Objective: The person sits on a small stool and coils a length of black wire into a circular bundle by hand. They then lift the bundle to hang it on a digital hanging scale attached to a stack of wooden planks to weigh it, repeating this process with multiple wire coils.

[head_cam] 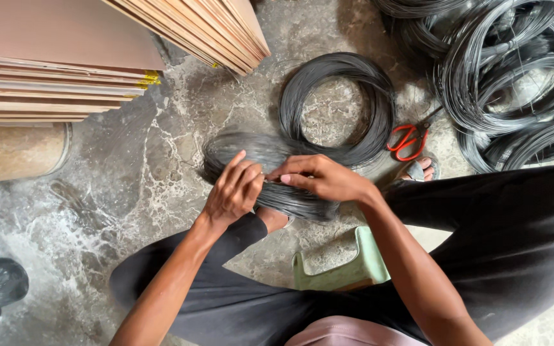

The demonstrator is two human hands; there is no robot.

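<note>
Wire bundle (270,176) lies across the person's knee above the floor (129,186), both hands pinching it: left hand (232,192) fingers wrapped around the strands, right hand (322,178) fingertips pressed together. Holding strands tight and even would help; scissors (408,141) lie near.

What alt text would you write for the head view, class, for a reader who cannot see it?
Both hands, left hand and right hand, grip a bundle of dark wire above a stone floor. A wire coil, red scissors and stacked boards lie nearby.
</note>
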